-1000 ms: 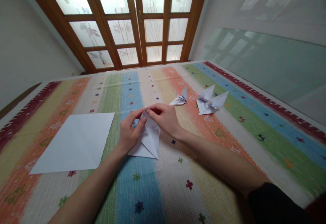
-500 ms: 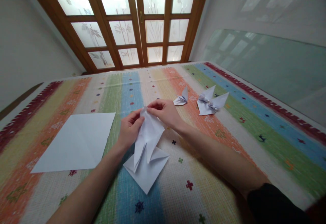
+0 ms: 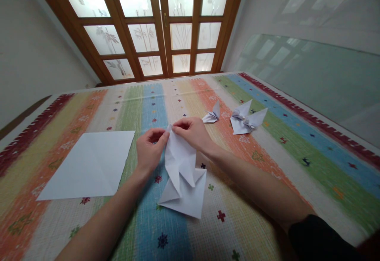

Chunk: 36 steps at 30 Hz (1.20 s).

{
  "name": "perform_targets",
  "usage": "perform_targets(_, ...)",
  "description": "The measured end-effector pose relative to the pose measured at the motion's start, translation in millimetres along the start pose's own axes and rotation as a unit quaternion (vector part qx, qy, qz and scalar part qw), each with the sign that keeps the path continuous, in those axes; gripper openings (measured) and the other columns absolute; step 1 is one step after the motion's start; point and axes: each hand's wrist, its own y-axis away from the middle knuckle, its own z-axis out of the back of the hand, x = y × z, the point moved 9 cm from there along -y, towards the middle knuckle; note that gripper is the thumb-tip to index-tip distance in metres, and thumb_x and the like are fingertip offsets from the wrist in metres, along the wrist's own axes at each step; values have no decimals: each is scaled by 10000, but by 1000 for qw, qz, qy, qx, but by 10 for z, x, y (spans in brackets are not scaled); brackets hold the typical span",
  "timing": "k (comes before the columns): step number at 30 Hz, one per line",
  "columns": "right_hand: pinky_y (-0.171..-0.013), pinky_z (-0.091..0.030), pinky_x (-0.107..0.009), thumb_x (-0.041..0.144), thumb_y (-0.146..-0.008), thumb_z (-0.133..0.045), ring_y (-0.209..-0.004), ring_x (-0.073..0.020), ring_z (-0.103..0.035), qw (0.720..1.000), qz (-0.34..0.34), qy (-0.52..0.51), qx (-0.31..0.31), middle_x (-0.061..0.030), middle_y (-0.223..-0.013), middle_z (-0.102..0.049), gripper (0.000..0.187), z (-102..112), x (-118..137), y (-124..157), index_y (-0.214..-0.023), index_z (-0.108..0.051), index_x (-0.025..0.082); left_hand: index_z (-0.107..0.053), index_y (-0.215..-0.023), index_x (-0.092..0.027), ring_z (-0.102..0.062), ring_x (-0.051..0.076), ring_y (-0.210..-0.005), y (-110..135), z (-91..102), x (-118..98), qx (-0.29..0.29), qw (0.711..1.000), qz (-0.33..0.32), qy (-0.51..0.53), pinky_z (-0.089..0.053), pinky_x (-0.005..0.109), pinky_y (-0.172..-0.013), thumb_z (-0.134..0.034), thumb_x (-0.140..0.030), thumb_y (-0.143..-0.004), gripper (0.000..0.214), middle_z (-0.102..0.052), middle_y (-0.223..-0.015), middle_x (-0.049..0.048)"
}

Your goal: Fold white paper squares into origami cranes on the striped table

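Both my hands hold a part-folded white paper piece (image 3: pixel 182 176) by its top corner, above a striped tablecloth (image 3: pixel 267 166). My left hand (image 3: pixel 151 150) pinches the corner from the left, and my right hand (image 3: pixel 194 132) pinches it from the right. The paper hangs down from the pinch, with its lower flaps spread open and resting on the cloth.
A flat white sheet (image 3: pixel 90 164) lies to the left. A small folded paper figure (image 3: pixel 211 115) and a larger one (image 3: pixel 246 120) sit at the back right. Wooden glazed doors (image 3: pixel 160 27) stand behind the table, and a wall runs along the right.
The folded packet has been lifted by its top corner and has opened out, its lower flaps dropping and spreading toward me. Both hands stayed pinched at the top corner.
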Motion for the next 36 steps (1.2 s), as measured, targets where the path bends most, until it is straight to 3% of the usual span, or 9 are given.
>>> perform_targets(5,-570,-417,-223,222,-806,-624,-615,-111,-587,1000,14,-4,27,0,-658,-672,162,-52,47,-6,-666,-689,171,-703,-746,-174,-636,159,-628,17,51,-90,-43,998,-18,-31,-517,283,-633,-671,-320,-738,149,-708,-696,14)
perform_targets(11,-610,-431,-223,192,-823,-610,-664,-114,-605,998,-13,-34,49,-24,-735,-700,126,-142,12,5,-777,-716,142,-701,-697,-176,-616,140,-571,21,99,-129,-74,994,-23,-79,-489,253,-573,-671,-315,-729,145,-694,-642,-2)
perform_targets(18,-559,-392,-222,190,-796,-632,-607,-111,-584,999,-44,-11,21,-11,-654,-679,142,-114,-17,46,-694,-716,139,-670,-675,-184,-604,133,-597,108,87,-321,-84,970,-139,-179,-466,247,-585,-670,-255,-764,114,-679,-657,-13)
perform_targets(24,-567,-386,-215,189,-787,-626,-594,-95,-562,999,-43,-16,11,7,-634,-662,154,-91,-39,41,-662,-707,147,-686,-716,-190,-626,143,-643,153,30,-406,-57,968,-185,-160,-474,254,-598,-614,-272,-835,162,-700,-708,2)
perform_targets(36,-564,-383,-216,228,-777,-605,-590,-99,-549,998,-54,-35,22,10,-625,-651,170,-106,-59,35,-658,-702,155,-684,-750,-187,-634,144,-598,42,-70,-119,5,999,-30,-25,-504,254,-580,-684,-326,-730,140,-703,-692,0)
